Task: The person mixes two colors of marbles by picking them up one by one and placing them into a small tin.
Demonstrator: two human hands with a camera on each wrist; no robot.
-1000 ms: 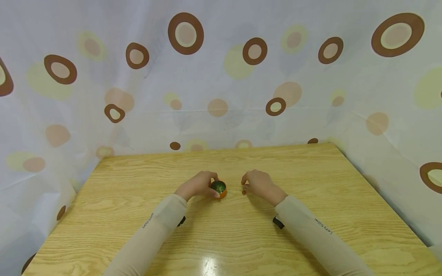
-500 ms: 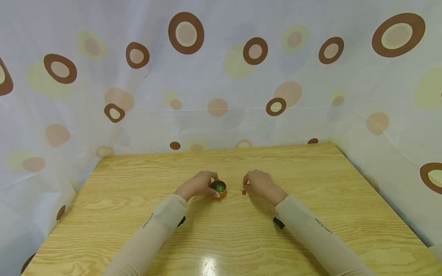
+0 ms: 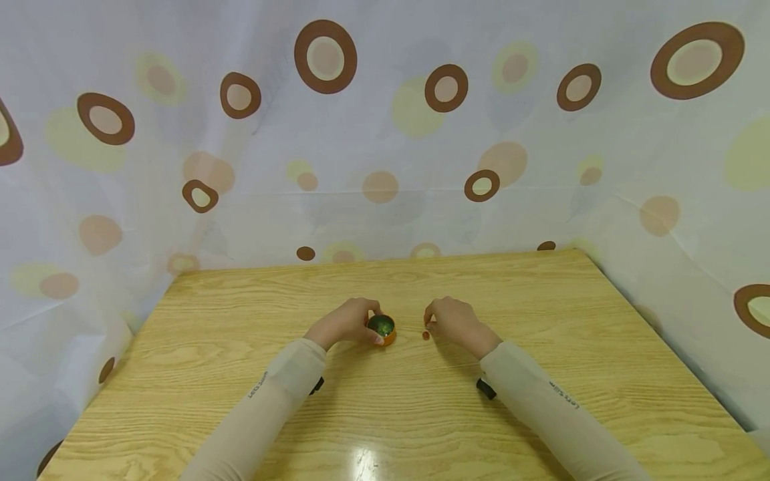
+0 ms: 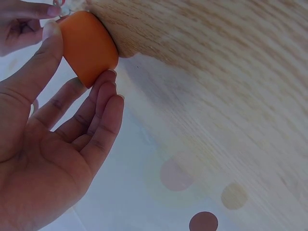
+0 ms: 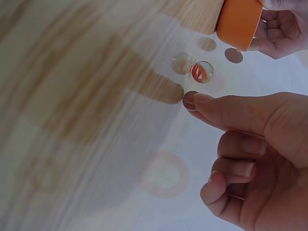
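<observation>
My left hand [image 3: 347, 322] holds a small orange cup [image 4: 89, 45] by its side, thumb at the rim and fingers around the far wall. Its inside looks shiny dark green in the head view. A short way to the right is my right hand [image 3: 452, 321], low over the table. In the right wrist view its thumb and forefinger pinch a small clear marble [image 5: 188, 100] right at the tabletop, while the other fingers are curled in. Just beside those fingertips lies a second marble [image 5: 202, 72], clear with a red-orange swirl, between the pinched marble and the cup.
The wooden table [image 3: 385, 407] has a glossy surface that reflects the surroundings. A white sheet [image 3: 385, 133] with brown, peach and yellow rounds hangs behind it and along both sides. Each wrist carries a small black device below the pale sleeve.
My right hand has shifted slightly to the right, and the red marble now shows more plainly beside its fingertips. The left hand and the cup have stayed in place.
</observation>
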